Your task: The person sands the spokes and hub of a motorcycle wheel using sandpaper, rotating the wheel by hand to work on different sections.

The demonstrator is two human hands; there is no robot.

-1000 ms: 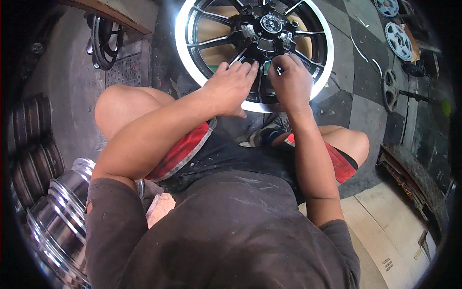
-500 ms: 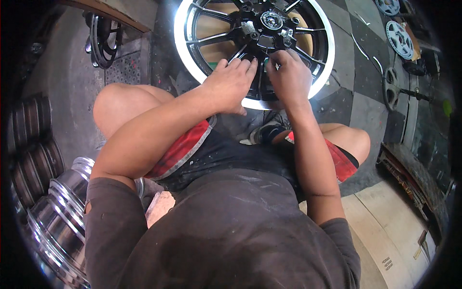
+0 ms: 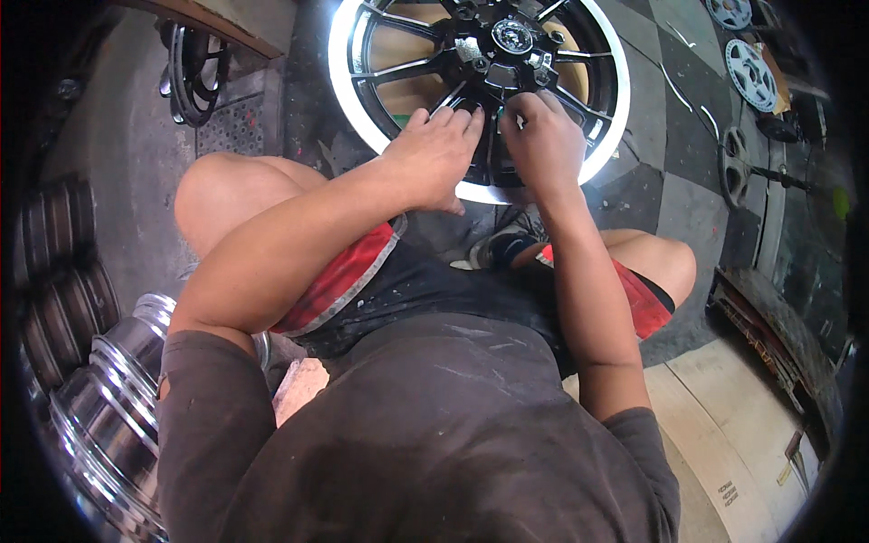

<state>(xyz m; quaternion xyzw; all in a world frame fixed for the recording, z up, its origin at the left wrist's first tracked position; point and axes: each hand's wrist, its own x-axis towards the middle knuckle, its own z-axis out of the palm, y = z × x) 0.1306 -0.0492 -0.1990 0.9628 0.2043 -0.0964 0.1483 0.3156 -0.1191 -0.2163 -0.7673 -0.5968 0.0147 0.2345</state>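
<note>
A black alloy wheel [image 3: 434,68] with a bright silver outer lip and a round centre cap lies in front of my crossed legs. My left hand [image 3: 433,152] rests across the near lip, its fingers stretched out onto the spokes and its thumb apart, holding nothing. Close beside it, my right hand [image 3: 546,140] is closed in a pinch over the near spokes, just below the hub. A speck of green shows by its fingertips; what they pinch is too small and too covered to make out.
Polished silver wheel barrels [image 3: 113,389] stand stacked at my left. A dark wheel ring [image 3: 195,81] leans at the upper left. Silver wheel faces [image 3: 750,74] lie at the far right, near a spoked part with a shaft [image 3: 738,167]. Flattened cardboard [image 3: 724,407] covers the floor at lower right.
Both hands stay almost in place on the wheel. The right hand's fingers have shifted very slightly.
</note>
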